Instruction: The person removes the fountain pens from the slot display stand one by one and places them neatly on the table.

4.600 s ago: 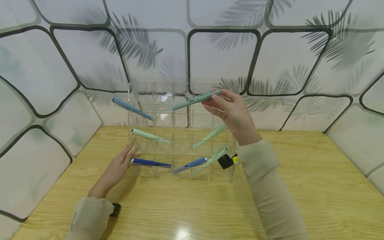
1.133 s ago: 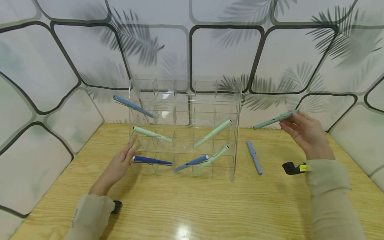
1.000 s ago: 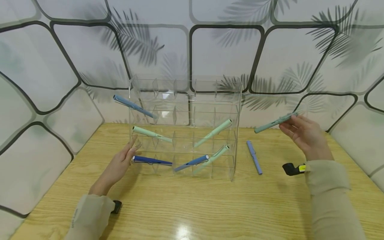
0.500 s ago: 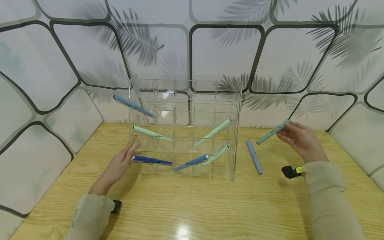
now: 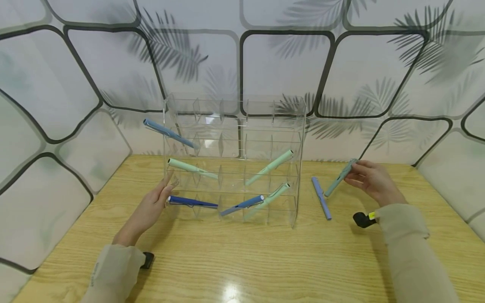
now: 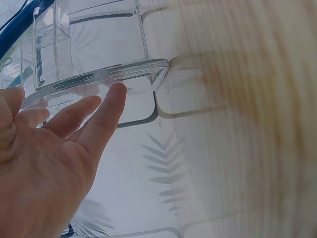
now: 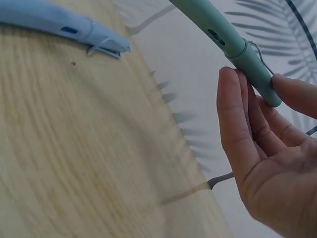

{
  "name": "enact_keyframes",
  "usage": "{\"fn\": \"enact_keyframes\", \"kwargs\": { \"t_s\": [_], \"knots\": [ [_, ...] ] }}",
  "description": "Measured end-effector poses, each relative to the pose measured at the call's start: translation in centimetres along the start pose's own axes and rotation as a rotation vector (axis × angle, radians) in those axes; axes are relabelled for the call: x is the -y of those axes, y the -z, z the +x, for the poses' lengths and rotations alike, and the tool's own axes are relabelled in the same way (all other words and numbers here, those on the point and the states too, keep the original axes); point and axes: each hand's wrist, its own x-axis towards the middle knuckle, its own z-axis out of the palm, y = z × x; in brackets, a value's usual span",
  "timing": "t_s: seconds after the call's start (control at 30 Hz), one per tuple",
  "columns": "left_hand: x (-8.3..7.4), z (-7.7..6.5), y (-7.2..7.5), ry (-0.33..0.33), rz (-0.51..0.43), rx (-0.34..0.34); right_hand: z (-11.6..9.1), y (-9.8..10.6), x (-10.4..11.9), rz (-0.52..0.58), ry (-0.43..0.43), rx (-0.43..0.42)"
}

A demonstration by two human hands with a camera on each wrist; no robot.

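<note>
From right hand (image 5: pixel 373 182), teal pen (image 5: pixel 340 177) diagonally down-left

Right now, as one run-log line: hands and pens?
left hand: touching clear rack, left side | right hand: pinching teal pen, tilted | periwinkle pen: lying on table, right of rack

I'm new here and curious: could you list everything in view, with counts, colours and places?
rack: 1, clear, on the table
green pens: 3, pale, in the rack
blue pens: 3, one darker, in the rack
lavender pen: 1, lavender-blue, on the table
teal pen: 1, grey-green, held, right of the rack
table: 1, yellowish, under the rack
walls: 3, patterned white, behind and beside
wrist cameras: 2, black, one yellow-tagged, at the wrists
sleeves: 2, beige, on the forearms
left hand: 1, bare, holding the rack's left edge
right hand: 1, bare, holding the teal pen
</note>
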Motion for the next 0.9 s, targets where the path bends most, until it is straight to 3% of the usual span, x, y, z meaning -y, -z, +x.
{"fn": "enact_keyframes", "kwargs": {
  "t_s": [0.63, 0.9],
  "knots": [
    [-0.1, -0.1, 0.1, -0.003, 0.008, 0.002, 1.4, -0.1, -1.6, -0.317, -0.143, -0.034],
    [-0.1, -0.1, 0.1, -0.001, 0.002, 0.000, 1.7, -0.8, -1.8, -0.536, -0.184, -0.033]
  ]
}}
